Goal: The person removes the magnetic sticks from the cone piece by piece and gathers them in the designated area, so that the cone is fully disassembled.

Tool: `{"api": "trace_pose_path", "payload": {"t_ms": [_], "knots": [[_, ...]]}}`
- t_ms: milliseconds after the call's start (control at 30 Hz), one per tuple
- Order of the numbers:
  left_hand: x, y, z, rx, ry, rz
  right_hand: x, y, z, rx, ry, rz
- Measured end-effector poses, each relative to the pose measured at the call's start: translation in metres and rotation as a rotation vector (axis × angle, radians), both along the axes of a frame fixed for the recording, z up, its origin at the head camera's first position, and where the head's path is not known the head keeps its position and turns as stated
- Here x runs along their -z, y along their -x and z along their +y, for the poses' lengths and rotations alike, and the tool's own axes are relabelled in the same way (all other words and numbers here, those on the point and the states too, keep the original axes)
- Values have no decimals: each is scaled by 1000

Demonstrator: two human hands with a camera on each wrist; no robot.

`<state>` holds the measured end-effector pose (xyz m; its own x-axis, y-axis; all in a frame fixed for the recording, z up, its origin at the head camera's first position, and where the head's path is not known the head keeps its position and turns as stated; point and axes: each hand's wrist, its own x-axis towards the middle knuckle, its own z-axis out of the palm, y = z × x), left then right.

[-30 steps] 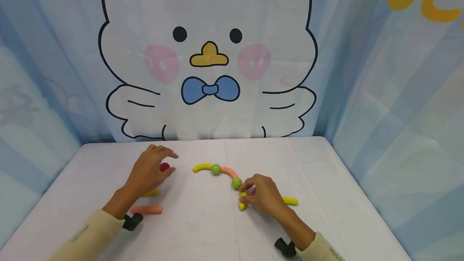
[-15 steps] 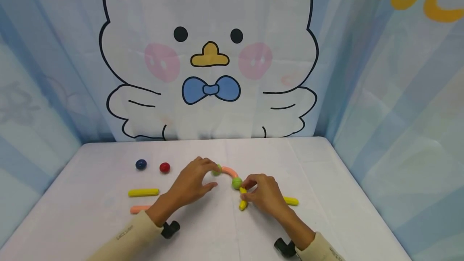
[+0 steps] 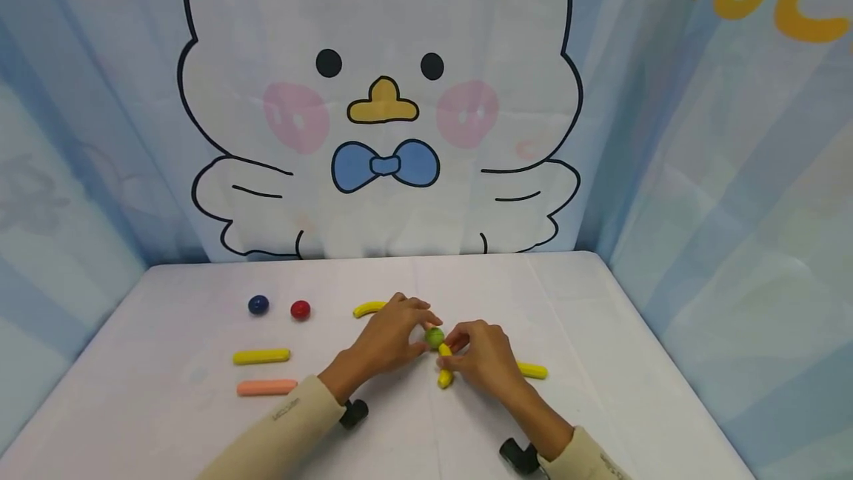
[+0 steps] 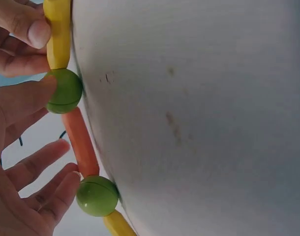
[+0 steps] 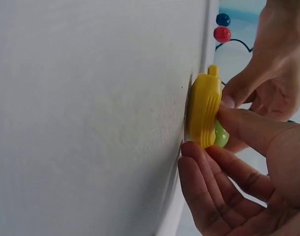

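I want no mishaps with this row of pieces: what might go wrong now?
The green ball pinched by the left hand could roll if pressed sideways. That hand, close beside the orange piece, might nudge it askew. The right hand, pinching the yellow piece, might pull it away from the ball.

Head view looks down and forward; close wrist views share a yellow stick (image 5: 203, 110).

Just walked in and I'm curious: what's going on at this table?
At a white table, a person's right grip pinches the yellow end piece of a curved line, while the left grip holds the neighboring green ball. Beyond it run an orange piece, a second green ball and another yellow piece. A blue ball, red ball, yellow stick and orange stick lie off to the left.
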<state>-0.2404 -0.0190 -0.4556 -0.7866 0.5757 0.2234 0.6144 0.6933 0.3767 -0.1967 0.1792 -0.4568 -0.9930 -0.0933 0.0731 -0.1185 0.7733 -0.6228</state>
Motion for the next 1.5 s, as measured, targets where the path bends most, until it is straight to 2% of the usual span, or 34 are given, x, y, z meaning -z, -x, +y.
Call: {"api": "trace_pose_path", "payload": {"t_ms": [367,633,867,1233,1500], "knots": [[2,7,2,-2,-1,-31,-3,-1,-5,28,-30,-20],[4,7,3,-12,29,-9,-7,-8,-6,-34,-93,-101],[2,6,3,-17,46,20,-12,-17,-2,-83,-124,-93],[2,5,4,-26,70,30,-18,-27,17,-3,-86,-18],[2,4,5,-27,78,39,-18,-29,29,50,-59,-14]]}}
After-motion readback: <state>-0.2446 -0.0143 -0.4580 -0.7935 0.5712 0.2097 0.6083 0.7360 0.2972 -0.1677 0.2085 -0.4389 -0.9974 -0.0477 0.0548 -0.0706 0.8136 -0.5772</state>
